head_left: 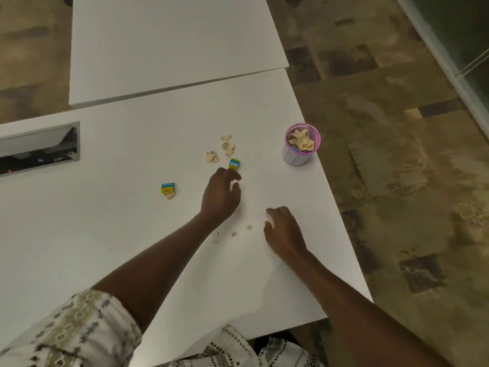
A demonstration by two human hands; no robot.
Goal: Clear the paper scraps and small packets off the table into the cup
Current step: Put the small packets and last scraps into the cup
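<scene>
A pink-rimmed cup (301, 147) stands near the table's right edge, holding beige paper scraps. More beige scraps (227, 147) lie left of it, with another scrap cluster (212, 157) beside them. One blue-and-yellow packet (234, 164) sits just beyond my left hand (221, 194), whose loosely curled fingers reach toward it and hold nothing. A second packet (167, 188) lies further left, on a small scrap. My right hand (283, 229) rests on the table with loosely curled fingers, holding nothing. Tiny crumbs (234, 233) lie between my hands.
The white table (132, 247) ends close to the right of the cup, with patterned floor beyond. A recessed cable box (39, 148) opens at the far left. A second white tabletop (172, 43) adjoins at the back.
</scene>
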